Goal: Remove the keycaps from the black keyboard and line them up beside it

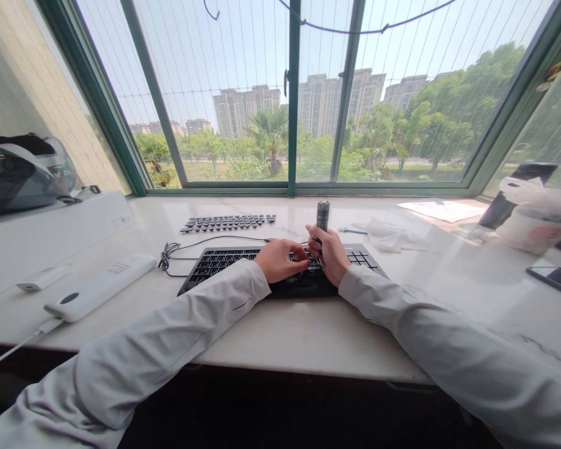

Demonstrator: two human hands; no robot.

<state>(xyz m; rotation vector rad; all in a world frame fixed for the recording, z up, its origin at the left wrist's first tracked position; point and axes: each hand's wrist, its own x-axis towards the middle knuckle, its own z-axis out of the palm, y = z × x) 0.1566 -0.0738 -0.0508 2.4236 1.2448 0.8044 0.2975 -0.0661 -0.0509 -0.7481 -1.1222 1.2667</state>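
Note:
A black keyboard (pixel 224 260) lies before me; on its left part keycaps are off and the bare key sockets show. My right hand (pixel 333 252) is wrapped round a dark, ridged cylindrical tool (pixel 323 215) held upright over the keyboard. Thin wire-like strands seem to show below it, too small to make out. Beside it, my left hand (pixel 283 260) rests over the middle of the keyboard, thumb and forefinger brought together near the tool's lower end. Whatever is between them is hidden. Black keycaps (pixel 229 223) are laid out in rows behind the keyboard.
A coiled cable (pixel 167 255) lies left of the keyboard. Further left are a white power strip (pixel 103 287) and a bag (pixel 28 171). To the right are crumpled clear plastic (pixel 395 234), a thin blue stick (pixel 354 231), paper (pixel 442 209), a phone (pixel 554 280) and a cup (pixel 537 227).

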